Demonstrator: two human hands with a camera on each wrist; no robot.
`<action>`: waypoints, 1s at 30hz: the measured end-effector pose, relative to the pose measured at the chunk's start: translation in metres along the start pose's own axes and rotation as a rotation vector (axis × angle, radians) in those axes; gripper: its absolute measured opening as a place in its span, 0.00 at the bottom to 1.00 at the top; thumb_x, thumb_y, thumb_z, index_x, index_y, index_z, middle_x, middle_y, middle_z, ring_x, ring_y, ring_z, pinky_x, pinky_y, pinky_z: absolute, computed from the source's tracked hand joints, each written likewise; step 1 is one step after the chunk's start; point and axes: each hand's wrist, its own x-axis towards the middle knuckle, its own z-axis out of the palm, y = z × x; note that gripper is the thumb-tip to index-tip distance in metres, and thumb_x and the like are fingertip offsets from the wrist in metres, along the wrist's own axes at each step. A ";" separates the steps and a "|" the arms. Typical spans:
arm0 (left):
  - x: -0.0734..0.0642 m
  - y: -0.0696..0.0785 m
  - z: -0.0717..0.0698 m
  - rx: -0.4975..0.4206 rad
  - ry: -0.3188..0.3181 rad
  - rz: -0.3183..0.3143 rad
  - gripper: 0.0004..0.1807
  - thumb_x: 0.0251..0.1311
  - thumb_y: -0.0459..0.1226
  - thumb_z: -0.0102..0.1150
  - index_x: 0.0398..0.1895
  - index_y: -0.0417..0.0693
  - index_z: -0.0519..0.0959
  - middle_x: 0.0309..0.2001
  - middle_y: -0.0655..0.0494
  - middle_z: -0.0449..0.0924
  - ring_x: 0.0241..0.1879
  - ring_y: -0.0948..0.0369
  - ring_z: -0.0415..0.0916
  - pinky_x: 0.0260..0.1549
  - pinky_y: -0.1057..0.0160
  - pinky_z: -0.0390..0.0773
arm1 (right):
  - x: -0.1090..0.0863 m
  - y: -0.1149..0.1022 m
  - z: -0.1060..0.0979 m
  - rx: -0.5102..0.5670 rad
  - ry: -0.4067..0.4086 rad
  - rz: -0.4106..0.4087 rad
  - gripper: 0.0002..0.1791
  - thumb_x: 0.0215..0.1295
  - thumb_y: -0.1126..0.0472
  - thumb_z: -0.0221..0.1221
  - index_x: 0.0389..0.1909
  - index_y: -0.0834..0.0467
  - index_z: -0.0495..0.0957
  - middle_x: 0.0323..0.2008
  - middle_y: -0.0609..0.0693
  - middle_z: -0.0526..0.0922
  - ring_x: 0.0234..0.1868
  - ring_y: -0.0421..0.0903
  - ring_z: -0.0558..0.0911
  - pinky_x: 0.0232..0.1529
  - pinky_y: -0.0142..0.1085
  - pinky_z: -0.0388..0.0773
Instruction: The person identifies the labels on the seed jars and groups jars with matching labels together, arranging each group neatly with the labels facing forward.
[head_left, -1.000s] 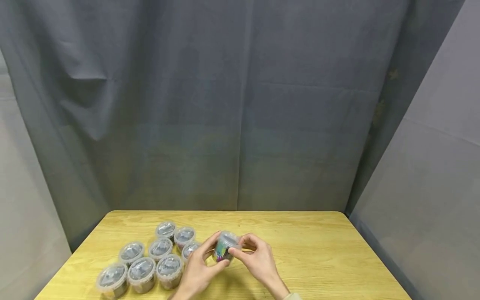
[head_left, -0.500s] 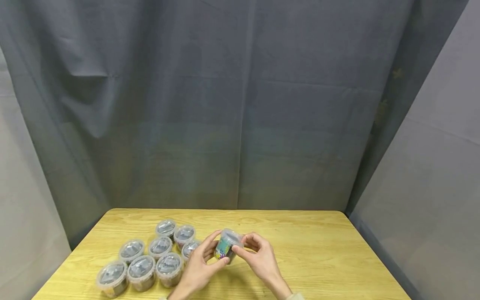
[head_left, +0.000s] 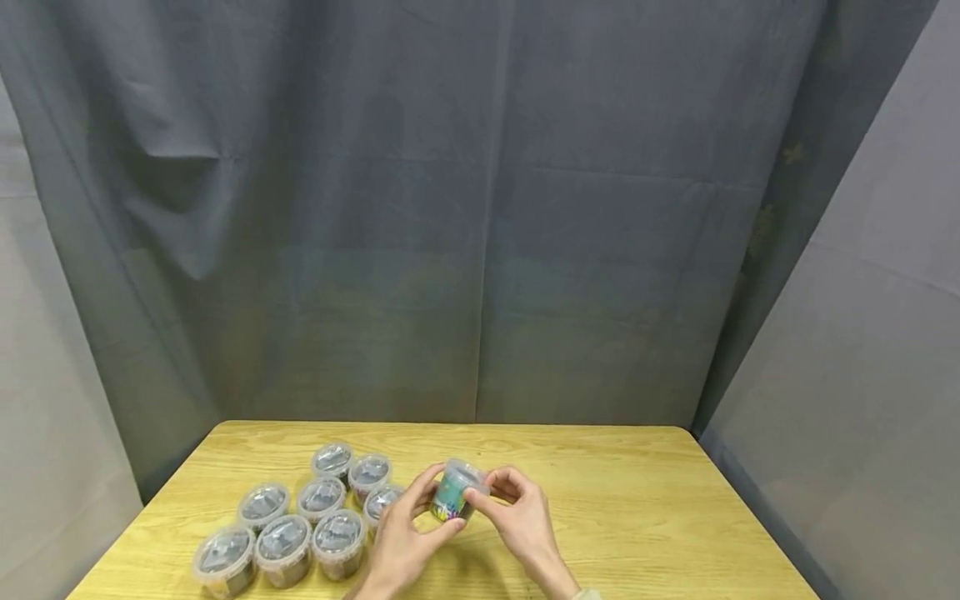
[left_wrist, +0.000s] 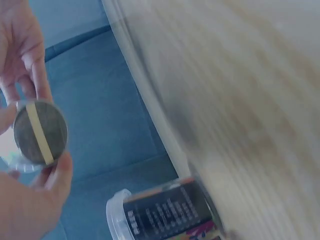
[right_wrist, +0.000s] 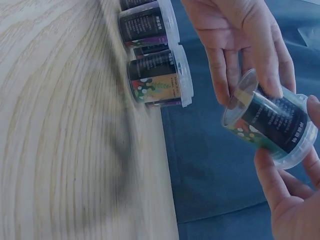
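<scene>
Both hands hold a small clear plastic tub [head_left: 452,492] tilted above the table. It has a translucent lid and a teal label with bright patterns. My left hand [head_left: 401,537] grips its left side and lower edge between thumb and fingers. On the other side, my right hand [head_left: 521,525] pinches it close to the lid, thumb in front. In the left wrist view the tub's round base [left_wrist: 40,132] faces the camera, a pale strip across it. A dark panel of small writing on the label [right_wrist: 280,120] shows in the right wrist view.
Several similar lidded tubs [head_left: 282,542] stand grouped upright on the left of the wooden table [head_left: 637,517], the nearest ones just beside my left hand. A grey curtain [head_left: 480,250] hangs behind the table, with pale fabric panels [head_left: 862,350] at the sides.
The held tub has turned between my hands, bringing more of the teal label to the front, and has shifted slightly right. The grouped tubs stay in place.
</scene>
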 end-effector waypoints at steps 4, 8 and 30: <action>0.003 0.000 -0.005 -0.084 -0.090 0.009 0.38 0.54 0.46 0.71 0.70 0.62 0.67 0.56 0.50 0.81 0.55 0.55 0.80 0.56 0.60 0.80 | 0.002 0.000 -0.005 -0.017 -0.005 -0.002 0.18 0.53 0.54 0.73 0.36 0.61 0.78 0.46 0.55 0.85 0.49 0.47 0.83 0.51 0.33 0.83; 0.004 0.000 -0.007 -0.132 -0.134 0.001 0.39 0.56 0.46 0.70 0.71 0.64 0.65 0.60 0.49 0.78 0.58 0.53 0.78 0.57 0.60 0.79 | 0.002 0.001 -0.008 -0.022 -0.026 -0.004 0.18 0.54 0.54 0.72 0.36 0.61 0.78 0.49 0.55 0.84 0.51 0.47 0.83 0.55 0.37 0.82; 0.004 -0.001 -0.005 -0.064 -0.126 0.045 0.38 0.56 0.44 0.70 0.71 0.60 0.66 0.58 0.51 0.80 0.55 0.56 0.79 0.55 0.60 0.80 | -0.002 -0.001 -0.004 -0.005 0.013 0.017 0.20 0.53 0.54 0.73 0.36 0.62 0.76 0.48 0.56 0.85 0.50 0.48 0.84 0.53 0.33 0.82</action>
